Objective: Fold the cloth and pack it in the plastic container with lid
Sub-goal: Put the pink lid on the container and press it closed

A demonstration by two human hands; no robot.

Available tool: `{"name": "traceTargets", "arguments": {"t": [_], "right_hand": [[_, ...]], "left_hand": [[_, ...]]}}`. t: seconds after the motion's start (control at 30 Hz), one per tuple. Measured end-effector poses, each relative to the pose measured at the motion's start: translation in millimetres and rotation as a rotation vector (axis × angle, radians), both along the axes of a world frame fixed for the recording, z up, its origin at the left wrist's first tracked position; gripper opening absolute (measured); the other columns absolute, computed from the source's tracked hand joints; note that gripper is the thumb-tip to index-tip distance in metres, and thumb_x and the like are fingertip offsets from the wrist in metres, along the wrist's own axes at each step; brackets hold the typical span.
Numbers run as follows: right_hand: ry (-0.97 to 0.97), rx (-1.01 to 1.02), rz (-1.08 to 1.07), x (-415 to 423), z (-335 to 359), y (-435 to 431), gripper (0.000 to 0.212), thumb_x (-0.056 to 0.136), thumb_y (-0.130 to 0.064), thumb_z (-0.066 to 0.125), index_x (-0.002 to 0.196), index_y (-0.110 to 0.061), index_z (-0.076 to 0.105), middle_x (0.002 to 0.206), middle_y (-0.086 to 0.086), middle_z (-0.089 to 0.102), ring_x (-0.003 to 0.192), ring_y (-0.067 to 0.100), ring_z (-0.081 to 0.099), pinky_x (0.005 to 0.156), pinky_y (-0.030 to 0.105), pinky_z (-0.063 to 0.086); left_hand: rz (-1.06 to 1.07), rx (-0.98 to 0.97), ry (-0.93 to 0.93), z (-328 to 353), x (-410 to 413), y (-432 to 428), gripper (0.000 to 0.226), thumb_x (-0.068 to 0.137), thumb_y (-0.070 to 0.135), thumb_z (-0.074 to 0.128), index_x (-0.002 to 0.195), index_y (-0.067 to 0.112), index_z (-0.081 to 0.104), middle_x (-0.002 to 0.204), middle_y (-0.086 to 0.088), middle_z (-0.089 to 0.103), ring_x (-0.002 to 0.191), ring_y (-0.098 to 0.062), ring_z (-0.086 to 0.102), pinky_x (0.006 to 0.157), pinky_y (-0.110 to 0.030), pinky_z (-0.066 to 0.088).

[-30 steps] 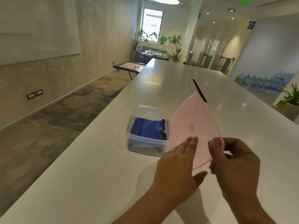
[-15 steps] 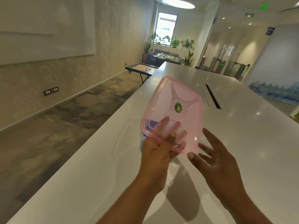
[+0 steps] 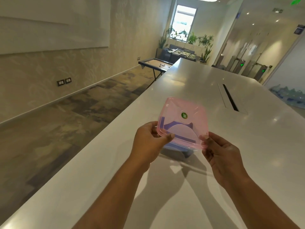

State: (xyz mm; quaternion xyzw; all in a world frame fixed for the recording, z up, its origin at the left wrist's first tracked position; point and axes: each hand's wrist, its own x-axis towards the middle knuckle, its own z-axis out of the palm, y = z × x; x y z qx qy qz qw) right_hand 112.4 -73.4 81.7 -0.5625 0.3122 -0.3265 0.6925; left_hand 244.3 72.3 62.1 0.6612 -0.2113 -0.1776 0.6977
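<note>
- both hands are out front over the long white glossy counter (image 3: pixel 102 162), holding a translucent pink square plastic lid (image 3: pixel 182 123) between them
- left hand (image 3: pixel 148 142) has its grip closed on the lid's near left corner, thumb on top, fingers tucked underneath
- right hand (image 3: pixel 221 154) is pinching the near right corner the same way, thumb on top of the rim
- the lid is tilted, far edge higher than the near edge, with a small round green sticker (image 3: pixel 184 115) near its middle
- right under it sits the clear plastic container (image 3: pixel 176 150) on the counter, only its near wall and base peeking out below the lid
- the folded blue cloth (image 3: pixel 166 125) is inside the container, showing purple-ish through the pink plastic
- can't tell if the lid's near edge is touching the container rim or just above it
- further along the counter there's a long dark slot (image 3: pixel 230 96), well apart from everything
</note>
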Motion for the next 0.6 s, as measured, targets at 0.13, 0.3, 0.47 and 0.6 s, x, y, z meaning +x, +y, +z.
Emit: {"name": "traceTargets", "arguments": {"t": [0.13, 0.3, 0.47, 0.6], "right_hand": [[0.023, -0.035, -0.003, 5.0, -6.8, -5.0, 0.020, 0.089, -0.009, 0.068, 0.108, -0.014, 0.073, 0.105, 0.010, 0.076, 0.075, 0.014, 0.074, 0.062, 0.018, 0.056], [0.095, -0.087, -0.036, 10.2, -14.0, -5.0, 0.019, 0.088, -0.018, 0.069, 0.106, -0.024, 0.073, 0.111, 0.006, 0.075, 0.100, 0.025, 0.069, 0.073, 0.027, 0.052], [0.142, -0.136, -0.057, 14.1, -16.1, -3.6, 0.027, 0.088, -0.025, 0.069, 0.115, -0.023, 0.070, 0.115, 0.003, 0.073, 0.106, 0.025, 0.066, 0.071, 0.025, 0.048], [0.163, -0.162, -0.062, 16.6, -17.0, -4.5, 0.034, 0.087, -0.028, 0.069, 0.120, -0.020, 0.069, 0.115, 0.004, 0.073, 0.105, 0.027, 0.066, 0.069, 0.024, 0.048]], "left_hand": [[0.154, 0.245, -0.232, -8.3, 1.2, -5.2, 0.069, 0.066, 0.045, 0.084, 0.128, 0.028, 0.058, 0.120, 0.006, 0.061, 0.108, -0.015, 0.057, 0.080, -0.026, 0.051], [0.197, 0.332, -0.341, -15.0, 6.1, -9.0, 0.077, 0.067, 0.055, 0.078, 0.135, 0.030, 0.052, 0.141, 0.003, 0.048, 0.124, -0.017, 0.044, 0.098, -0.038, 0.047], [0.166, 0.378, -0.364, -27.0, 9.1, -12.7, 0.080, 0.070, 0.061, 0.072, 0.140, 0.031, 0.048, 0.150, 0.002, 0.042, 0.135, -0.020, 0.037, 0.106, -0.046, 0.041], [0.181, 0.356, -0.369, -32.1, 11.1, -14.4, 0.080, 0.070, 0.063, 0.072, 0.139, 0.030, 0.048, 0.150, 0.001, 0.043, 0.135, -0.022, 0.039, 0.106, -0.048, 0.041]]}}
